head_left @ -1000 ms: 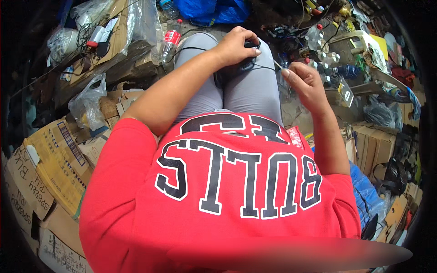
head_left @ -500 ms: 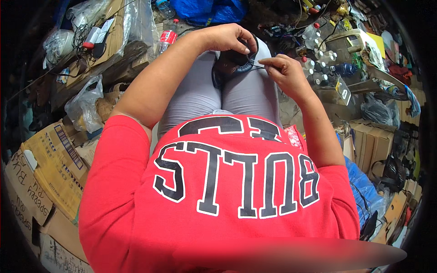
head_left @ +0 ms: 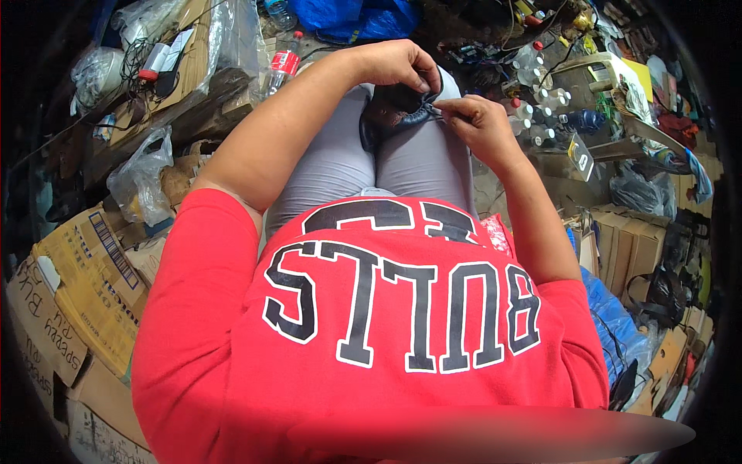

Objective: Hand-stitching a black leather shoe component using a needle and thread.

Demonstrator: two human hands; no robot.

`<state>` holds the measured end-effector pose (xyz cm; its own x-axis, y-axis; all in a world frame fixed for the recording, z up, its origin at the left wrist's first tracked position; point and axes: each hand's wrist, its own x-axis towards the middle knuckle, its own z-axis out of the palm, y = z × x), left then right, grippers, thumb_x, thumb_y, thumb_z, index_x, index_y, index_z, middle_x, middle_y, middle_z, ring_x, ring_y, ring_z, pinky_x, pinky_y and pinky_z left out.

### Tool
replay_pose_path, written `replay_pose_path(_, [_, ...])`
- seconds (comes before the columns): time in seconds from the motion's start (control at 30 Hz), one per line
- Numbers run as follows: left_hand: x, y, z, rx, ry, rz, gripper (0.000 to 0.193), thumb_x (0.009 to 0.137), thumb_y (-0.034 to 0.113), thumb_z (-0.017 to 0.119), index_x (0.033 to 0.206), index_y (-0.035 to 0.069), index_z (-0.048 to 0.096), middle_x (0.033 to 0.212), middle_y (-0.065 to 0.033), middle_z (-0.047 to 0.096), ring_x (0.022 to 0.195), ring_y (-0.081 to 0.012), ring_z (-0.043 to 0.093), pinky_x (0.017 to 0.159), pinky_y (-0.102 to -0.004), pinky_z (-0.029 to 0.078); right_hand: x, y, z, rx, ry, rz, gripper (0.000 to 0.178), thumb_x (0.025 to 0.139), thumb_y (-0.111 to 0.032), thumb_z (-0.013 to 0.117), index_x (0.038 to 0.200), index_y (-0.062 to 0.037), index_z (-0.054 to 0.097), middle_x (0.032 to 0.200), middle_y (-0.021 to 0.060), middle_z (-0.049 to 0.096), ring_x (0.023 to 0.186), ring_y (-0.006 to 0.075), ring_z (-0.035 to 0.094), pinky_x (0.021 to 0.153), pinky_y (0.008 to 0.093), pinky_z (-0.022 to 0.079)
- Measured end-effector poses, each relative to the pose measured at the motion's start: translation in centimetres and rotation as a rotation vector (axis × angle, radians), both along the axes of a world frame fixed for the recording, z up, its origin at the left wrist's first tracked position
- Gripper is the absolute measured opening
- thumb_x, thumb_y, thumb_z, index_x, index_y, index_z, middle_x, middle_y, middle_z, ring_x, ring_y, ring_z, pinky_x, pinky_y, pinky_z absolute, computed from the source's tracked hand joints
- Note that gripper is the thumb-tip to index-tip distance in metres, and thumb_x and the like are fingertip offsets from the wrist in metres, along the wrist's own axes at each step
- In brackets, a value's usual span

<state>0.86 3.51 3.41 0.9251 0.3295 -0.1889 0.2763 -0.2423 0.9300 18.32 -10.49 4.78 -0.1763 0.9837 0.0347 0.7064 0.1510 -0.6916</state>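
A black leather shoe (head_left: pixel 396 120) rests between my knees, on the grey trousers (head_left: pixel 421 158). From the far side my left hand (head_left: pixel 400 63) bends over it, with its fingers and thumb closed on the shoe's upper edge. On the right side of the shoe my right hand (head_left: pixel 481 127) is closed in a pinch, its fingertips right at the edge near the left fingers. A thin, pale needle-like piece is between those fingertips, and it is mostly hidden now. The inside of the shoe is dark and hard to make out.
Bottles (head_left: pixel 541 97) crowd the right, by a cluttered stand (head_left: pixel 595 73). A red-labelled bottle (head_left: pixel 284 60) stands left of my knees. Cardboard boxes (head_left: pixel 97 282) lie at the left, a plastic bag (head_left: pixel 143 178) above them. Blue sheeting (head_left: pixel 348 17) lies ahead.
My right hand has moved slightly left and in toward the shoe's edge, and less of the thin pale piece shows. The left hand keeps its hold with only a slight shift.
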Motion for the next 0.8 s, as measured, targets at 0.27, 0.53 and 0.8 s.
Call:
replay_pose_path(0.27, [-0.5,0.2,0.0,-0.151,-0.024,-0.055,0.020,0.075,0.004,0.065,0.095,0.003,0.064,0.086,0.0009,0.062,0.080,-0.0099,0.055,0.079,-0.0253,0.044,2.7,2.0,-2.1,-0.309,0.297,0.089,0.024,0.082,0.001,0.058,0.102,-0.0079,0.068,0.091,-0.0008,0.053,0.090,0.0092,0.051,0.080,0.0222,0.041])
replay_pose_path(0.53, [-0.2,0.1,0.4,0.073,0.093,-0.030,0.030,0.071,0.001,0.066,0.100,0.006,0.063,0.093,-0.0040,0.062,0.088,-0.0143,0.056,0.080,-0.0272,0.045,0.9,1.6,-3.0,-0.084,0.234,-0.018,0.017,0.076,-0.006,0.069,0.092,-0.0097,0.071,0.074,0.0000,0.051,0.076,0.0088,0.051,0.069,0.0225,0.043])
replay_pose_path(0.8, [-3.6,-2.0,-0.1,0.539,-0.068,0.339,0.028,0.076,-0.003,0.053,0.100,0.008,0.063,0.098,-0.0103,0.054,0.092,-0.0233,0.056,0.081,-0.0326,0.045,-0.4,0.3,-0.9,0.130,0.027,0.002,0.017,0.073,-0.007,0.069,0.089,-0.0124,0.071,0.071,0.0074,0.055,0.064,0.0208,0.057,0.059,0.0309,0.045])
